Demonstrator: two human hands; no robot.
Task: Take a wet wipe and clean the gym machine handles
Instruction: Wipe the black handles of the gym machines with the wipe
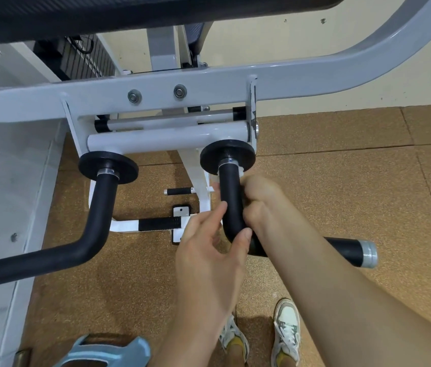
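While we're looking down from the head cam, both our hands are on the right handle [231, 197], the black bent one that hangs off the grey frame [209, 83]. Our right hand [262, 200] is curled tight round the upright part, knuckles toward us, just under the black disc [227, 152]. The wipe [241, 172] is basically buried under that hand. All we get is a little white scrap poking out above the fingers, pressed against the handle right below the disc.

Our left hand [209, 250] sits lower, at the bend. It's only half closed: the thumb [246, 234] presses the front of the curve, the index fingertip touches the handle's left side, and the other fingers hang loosely curled behind. No wipe showing in that hand.

Past our right forearm the handle runs out to the right and ends in a silver cap [368, 254]. The left handle [98, 215] is well apart, nobody touching it. Brown floor [341, 168] underneath, with our shoes [287, 329] at the bottom.
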